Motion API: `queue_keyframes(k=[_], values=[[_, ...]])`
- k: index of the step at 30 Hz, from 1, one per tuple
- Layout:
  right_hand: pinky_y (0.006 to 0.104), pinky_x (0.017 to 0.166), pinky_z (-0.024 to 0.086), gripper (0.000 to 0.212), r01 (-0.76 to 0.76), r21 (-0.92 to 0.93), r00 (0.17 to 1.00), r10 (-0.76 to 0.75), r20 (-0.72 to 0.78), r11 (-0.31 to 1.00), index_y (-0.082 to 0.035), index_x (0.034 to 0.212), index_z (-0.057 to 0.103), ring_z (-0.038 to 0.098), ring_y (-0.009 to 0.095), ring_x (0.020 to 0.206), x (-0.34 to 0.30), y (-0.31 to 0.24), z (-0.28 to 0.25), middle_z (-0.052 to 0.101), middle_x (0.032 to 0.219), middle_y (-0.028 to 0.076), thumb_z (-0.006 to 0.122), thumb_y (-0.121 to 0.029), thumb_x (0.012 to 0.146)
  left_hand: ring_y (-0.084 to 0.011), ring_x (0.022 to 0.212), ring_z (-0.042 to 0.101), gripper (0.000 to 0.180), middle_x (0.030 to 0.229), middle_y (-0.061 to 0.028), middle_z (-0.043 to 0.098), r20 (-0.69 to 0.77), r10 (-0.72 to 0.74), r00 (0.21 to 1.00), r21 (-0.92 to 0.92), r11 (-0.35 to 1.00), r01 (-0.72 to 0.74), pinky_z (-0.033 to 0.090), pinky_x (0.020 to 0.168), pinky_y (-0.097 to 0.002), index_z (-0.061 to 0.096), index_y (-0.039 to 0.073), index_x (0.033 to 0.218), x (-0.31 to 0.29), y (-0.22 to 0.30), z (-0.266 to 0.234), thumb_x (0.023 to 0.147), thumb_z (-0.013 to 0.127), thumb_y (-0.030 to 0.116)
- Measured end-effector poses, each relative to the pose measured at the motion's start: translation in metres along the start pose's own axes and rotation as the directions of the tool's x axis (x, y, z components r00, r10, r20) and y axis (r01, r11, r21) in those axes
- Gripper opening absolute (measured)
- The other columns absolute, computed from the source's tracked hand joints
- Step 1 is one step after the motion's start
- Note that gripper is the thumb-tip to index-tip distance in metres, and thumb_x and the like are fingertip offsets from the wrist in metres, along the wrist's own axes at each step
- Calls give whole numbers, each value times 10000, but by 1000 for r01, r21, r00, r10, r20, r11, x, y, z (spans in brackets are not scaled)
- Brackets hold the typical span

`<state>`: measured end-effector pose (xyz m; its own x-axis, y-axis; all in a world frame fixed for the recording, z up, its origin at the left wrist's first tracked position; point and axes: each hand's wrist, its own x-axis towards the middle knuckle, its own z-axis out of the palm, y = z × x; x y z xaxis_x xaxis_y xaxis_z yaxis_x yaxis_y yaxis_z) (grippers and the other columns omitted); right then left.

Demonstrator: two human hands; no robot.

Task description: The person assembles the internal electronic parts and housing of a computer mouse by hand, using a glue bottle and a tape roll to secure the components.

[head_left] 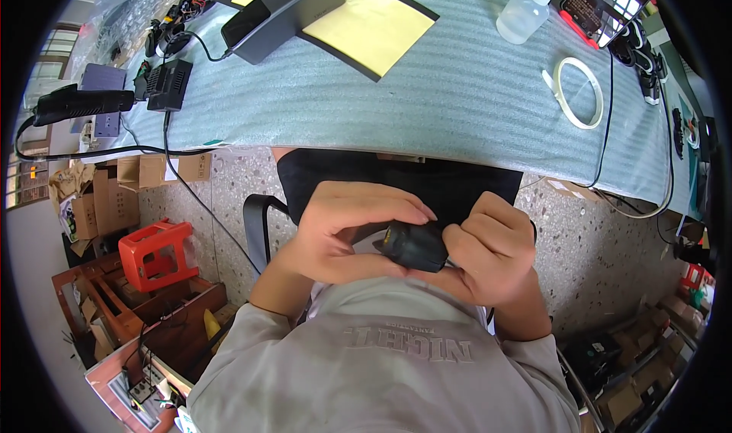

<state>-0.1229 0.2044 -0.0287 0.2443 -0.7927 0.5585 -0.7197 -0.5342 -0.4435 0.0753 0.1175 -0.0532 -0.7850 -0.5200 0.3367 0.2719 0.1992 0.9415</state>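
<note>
A small black block-like object (418, 248) with a yellowish mark at one end is held in front of my chest, over my lap. My left hand (328, 231) curves around it, fingertips on its far edge and thumb along its near edge. From the other side my right hand (492, 246) is closed, its bent fingers and thumb pressed against the object's right end. The exact kind of object cannot be made out, and my fingers cover part of it.
Beyond my hands is a table with a pale blue foam cover (305, 113). On it lie a black stand (282, 21), a yellow sheet (374, 29), a squeeze bottle (523, 15), a white ring (579, 94) and a black charger (169, 84). A red stool (156, 254) stands left.
</note>
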Motion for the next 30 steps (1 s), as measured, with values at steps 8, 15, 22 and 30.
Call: queue_keyframes(k=[8,15,22,30], values=[[276,394,228,434,37,125,962,-1,-274,991,-42,550,487,326,158,415,-6,-4,14,368,520,16,840,-277,643,-302,1068,632,416,1159,-266,618,-97,-241,966,-651,749,122,491,944,-374,578,-126,1163,-21,-17,39,824,682,90],[286,377,271,384,46,305,973,27,-231,951,-79,545,448,354,172,417,-2,5,14,373,540,21,818,-164,603,-298,1038,610,406,1182,-280,590,-137,-17,990,-149,989,-3,483,886,-370,634,-75,1092,-6,-10,21,718,643,84],[280,384,303,289,47,255,980,5,-201,966,-59,613,519,413,174,446,-7,5,25,443,568,33,791,-130,547,-279,970,606,313,1112,-192,643,-32,75,997,177,982,-68,479,810,-363,709,8,979,21,19,23,667,698,-17],[286,419,419,280,77,349,978,-4,-207,934,-20,716,585,535,213,506,-4,6,27,522,619,50,777,-97,527,-231,1030,598,307,1162,-165,595,-71,-141,987,-259,959,118,456,892,-336,707,32,1002,12,8,36,709,688,-60]])
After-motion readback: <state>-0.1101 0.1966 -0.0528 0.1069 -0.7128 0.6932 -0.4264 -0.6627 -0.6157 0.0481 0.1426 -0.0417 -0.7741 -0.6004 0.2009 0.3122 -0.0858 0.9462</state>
